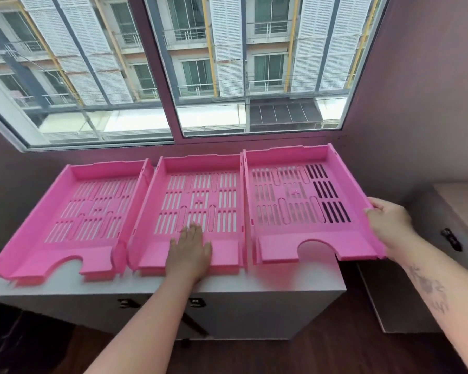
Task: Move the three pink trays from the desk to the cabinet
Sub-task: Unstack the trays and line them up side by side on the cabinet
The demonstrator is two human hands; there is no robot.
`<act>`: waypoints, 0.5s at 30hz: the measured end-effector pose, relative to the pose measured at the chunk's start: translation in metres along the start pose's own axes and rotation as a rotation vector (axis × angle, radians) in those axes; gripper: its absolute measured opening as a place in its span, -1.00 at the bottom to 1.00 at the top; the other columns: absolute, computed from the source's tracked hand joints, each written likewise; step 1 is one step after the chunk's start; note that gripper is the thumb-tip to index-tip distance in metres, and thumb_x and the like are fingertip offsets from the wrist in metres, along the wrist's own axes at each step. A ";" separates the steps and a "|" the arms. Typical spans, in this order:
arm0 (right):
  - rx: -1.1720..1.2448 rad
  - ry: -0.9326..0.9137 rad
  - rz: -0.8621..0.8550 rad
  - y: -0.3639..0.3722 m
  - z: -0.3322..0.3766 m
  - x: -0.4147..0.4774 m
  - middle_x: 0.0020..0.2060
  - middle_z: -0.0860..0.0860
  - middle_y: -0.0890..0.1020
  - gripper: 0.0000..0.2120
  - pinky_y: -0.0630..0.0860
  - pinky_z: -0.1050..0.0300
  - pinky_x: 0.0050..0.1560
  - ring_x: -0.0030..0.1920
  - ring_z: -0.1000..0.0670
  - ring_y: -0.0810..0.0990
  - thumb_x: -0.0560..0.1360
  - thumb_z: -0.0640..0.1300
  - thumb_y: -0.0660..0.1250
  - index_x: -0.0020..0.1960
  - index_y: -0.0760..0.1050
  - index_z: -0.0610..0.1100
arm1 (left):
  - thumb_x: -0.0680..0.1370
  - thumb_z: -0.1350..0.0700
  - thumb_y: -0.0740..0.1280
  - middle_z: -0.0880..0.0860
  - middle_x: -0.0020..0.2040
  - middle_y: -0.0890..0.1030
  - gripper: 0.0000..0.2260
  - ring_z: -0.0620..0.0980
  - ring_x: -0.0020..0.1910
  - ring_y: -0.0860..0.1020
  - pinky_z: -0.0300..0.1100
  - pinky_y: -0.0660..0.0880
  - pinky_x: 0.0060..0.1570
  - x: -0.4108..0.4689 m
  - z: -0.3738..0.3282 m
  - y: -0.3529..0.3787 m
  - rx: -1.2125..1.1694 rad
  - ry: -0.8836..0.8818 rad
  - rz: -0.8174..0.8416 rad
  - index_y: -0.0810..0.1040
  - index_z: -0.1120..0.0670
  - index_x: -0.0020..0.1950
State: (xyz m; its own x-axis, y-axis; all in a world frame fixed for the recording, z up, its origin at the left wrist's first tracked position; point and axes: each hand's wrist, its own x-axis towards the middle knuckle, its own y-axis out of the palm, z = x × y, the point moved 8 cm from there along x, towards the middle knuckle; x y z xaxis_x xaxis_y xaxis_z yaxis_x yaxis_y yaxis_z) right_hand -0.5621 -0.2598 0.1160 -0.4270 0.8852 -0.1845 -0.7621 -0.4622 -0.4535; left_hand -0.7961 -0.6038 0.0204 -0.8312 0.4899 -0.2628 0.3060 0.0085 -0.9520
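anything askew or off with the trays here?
Yes: the right tray sticks out past the right edge of the white cabinet; dark floor shows through its rightmost slots, and the right hand grips that side. The left hand lies flat on the middle tray. No damage visible.

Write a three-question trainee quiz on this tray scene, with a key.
1. True or false: the right hand grips the right tray by its outer edge.
2. The left hand rests flat on which tray? A left tray B middle tray C right tray
3. Fill in: the right tray overhangs the white cabinet on its ___ side.

Key: 1 true; 2 B; 3 right
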 end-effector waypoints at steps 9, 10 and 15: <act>-0.093 -0.062 -0.045 0.037 -0.021 0.005 0.13 -0.22 0.64 -0.62 0.51 0.01 0.01 -0.03 -0.15 0.56 0.56 -0.33 0.11 0.31 0.51 -0.20 | 0.65 -0.08 -0.10 0.06 0.64 -0.08 -0.43 0.04 0.61 -0.07 0.13 -0.04 0.55 0.008 0.011 0.000 -0.006 -0.015 -0.012 -0.10 0.11 0.62; -0.172 -0.063 -0.034 0.040 -0.021 0.007 0.20 -0.24 0.60 -0.62 0.50 -0.03 0.07 0.04 -0.18 0.55 0.57 -0.29 0.13 0.35 0.47 -0.20 | 0.65 -0.09 -0.10 0.07 0.64 -0.07 -0.42 0.04 0.61 -0.07 0.14 -0.03 0.55 0.009 0.014 0.000 -0.009 -0.022 -0.011 -0.09 0.10 0.62; -0.841 -0.480 0.060 0.090 0.006 -0.026 0.58 -0.09 0.19 -0.42 -0.11 -0.16 0.55 0.59 -0.15 0.04 0.58 0.01 0.18 0.57 0.16 -0.06 | 0.62 -0.15 -0.02 0.02 0.63 0.03 -0.42 0.06 0.60 0.00 0.19 -0.02 0.53 0.003 0.010 -0.008 -0.085 -0.027 -0.088 0.02 0.02 0.62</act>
State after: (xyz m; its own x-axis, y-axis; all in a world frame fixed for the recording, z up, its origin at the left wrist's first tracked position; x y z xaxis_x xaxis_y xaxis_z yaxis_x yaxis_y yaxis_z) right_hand -0.6226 -0.3247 0.0855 -0.7492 0.6594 0.0631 -0.2153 -0.1524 -0.9646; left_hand -0.8057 -0.6114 0.0261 -0.8687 0.4599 -0.1838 0.2682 0.1248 -0.9552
